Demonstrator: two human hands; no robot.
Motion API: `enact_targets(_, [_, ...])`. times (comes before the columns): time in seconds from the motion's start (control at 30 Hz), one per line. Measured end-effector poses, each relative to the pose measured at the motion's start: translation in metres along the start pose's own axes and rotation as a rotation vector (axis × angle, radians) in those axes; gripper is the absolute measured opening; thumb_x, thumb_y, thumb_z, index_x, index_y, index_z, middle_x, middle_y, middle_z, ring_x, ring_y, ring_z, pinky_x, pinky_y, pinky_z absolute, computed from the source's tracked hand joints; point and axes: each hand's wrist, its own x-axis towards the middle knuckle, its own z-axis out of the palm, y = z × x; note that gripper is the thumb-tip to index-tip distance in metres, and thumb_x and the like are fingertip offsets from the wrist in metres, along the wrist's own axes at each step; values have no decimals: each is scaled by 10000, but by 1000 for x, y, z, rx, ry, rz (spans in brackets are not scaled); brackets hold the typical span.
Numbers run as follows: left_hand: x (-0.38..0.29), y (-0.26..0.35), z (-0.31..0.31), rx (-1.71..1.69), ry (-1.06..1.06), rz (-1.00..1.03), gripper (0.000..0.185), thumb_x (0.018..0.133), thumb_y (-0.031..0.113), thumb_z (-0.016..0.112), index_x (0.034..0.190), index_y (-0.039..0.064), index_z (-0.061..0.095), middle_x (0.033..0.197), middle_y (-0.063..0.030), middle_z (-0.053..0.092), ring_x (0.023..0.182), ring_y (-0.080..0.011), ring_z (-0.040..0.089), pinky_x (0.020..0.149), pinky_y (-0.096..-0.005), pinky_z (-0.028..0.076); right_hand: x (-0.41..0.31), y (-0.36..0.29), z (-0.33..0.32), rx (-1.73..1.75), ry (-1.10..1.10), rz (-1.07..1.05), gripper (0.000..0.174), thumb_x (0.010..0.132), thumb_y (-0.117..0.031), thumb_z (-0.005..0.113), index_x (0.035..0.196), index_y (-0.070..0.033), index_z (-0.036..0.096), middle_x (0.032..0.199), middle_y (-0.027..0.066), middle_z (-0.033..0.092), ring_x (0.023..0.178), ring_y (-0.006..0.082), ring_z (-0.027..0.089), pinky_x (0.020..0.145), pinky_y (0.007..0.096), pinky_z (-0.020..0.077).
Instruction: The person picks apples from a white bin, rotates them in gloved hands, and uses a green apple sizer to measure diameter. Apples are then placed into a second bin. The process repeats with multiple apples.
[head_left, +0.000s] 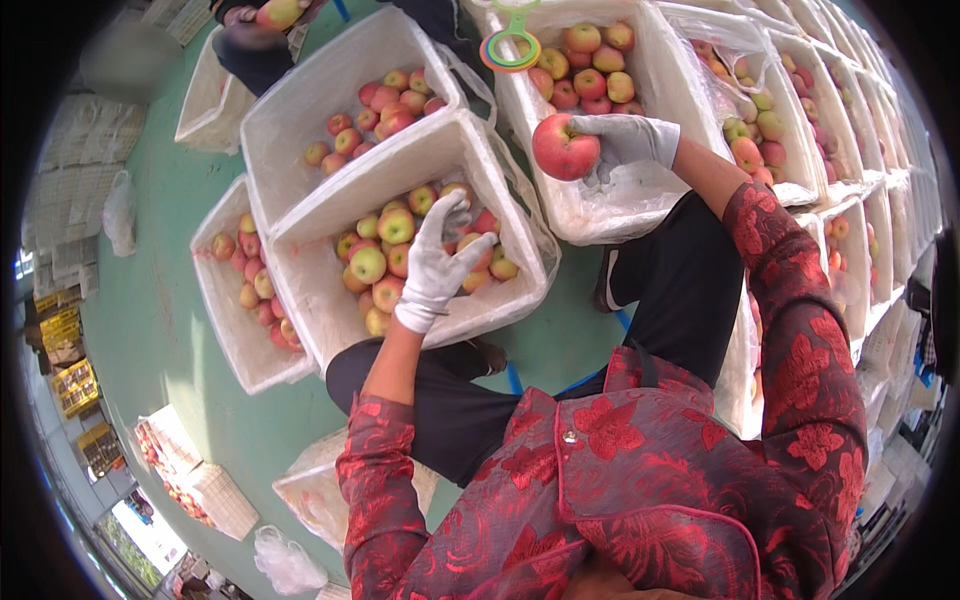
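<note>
My right hand (626, 142), in a pale work glove, grips a large red apple (564, 147) above the near end of a white plastic-lined crate (637, 201). Red and yellow apples (590, 84) lie at that crate's far end. My left hand (442, 259), in a white glove, has its fingers apart over another lined crate (307, 277) of red and yellow-green apples (368, 264); it holds nothing that I can see. A set of coloured sizing rings (511, 49) lies at the left rim of the right-hand crate.
More apple crates stand at the left (217, 300), behind (281, 124) and in stacked rows at the right (795, 176). A co-worker's hand (300, 6) is by an apple at the top left. Plastic bags (289, 561) lie on the green floor (150, 330).
</note>
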Motion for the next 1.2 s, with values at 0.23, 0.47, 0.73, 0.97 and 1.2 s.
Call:
enact_targets(0.23, [-5, 60, 47, 193, 142, 277, 1104, 572, 288, 942, 1438, 38, 304, 1392, -174, 462, 1213, -290, 540, 1006, -389, 478, -17, 20, 134, 417, -226, -34, 576, 953, -489, 548, 1343, -80, 435, 1219, 126, 598, 981, 220, 663, 801, 304, 578])
enact_targets(0.47, [-37, 59, 13, 283, 247, 111, 984, 588, 335, 923, 1368, 32, 406, 1309, -169, 536, 1166, -300, 575, 999, -380, 481, 27, 68, 128, 50, -301, -29, 718, 950, -645, 394, 1349, -49, 434, 1226, 130, 590, 873, 200, 666, 692, 294, 556])
enact_targets(0.73, [-78, 8, -161, 68, 616, -256, 746, 665, 288, 872, 1246, -18, 519, 1156, -122, 599, 1031, -207, 600, 900, -323, 506, 1, 89, 129, -97, -11, -103, 565, 985, -443, 516, 1379, -46, 431, 1182, 117, 610, 873, 193, 660, 713, 304, 556])
enact_targets(0.97, [-160, -126, -335, 247, 904, -416, 467, 773, 330, 768, 1081, 9, 625, 955, -72, 651, 771, -182, 603, 704, -357, 514, 28, 128, 131, 63, -90, -174, 482, 976, -348, 559, 1346, -54, 463, 1168, 122, 614, 876, 232, 672, 715, 351, 566])
enact_targets(1.2, [-103, -179, -277, 217, 780, -376, 307, 888, 316, 594, 1090, 88, 620, 1021, -87, 633, 845, -204, 625, 728, -361, 516, -31, 148, 133, -50, 102, -187, 465, 946, -374, 608, 1275, -62, 507, 1079, 75, 622, 830, 186, 679, 662, 315, 547])
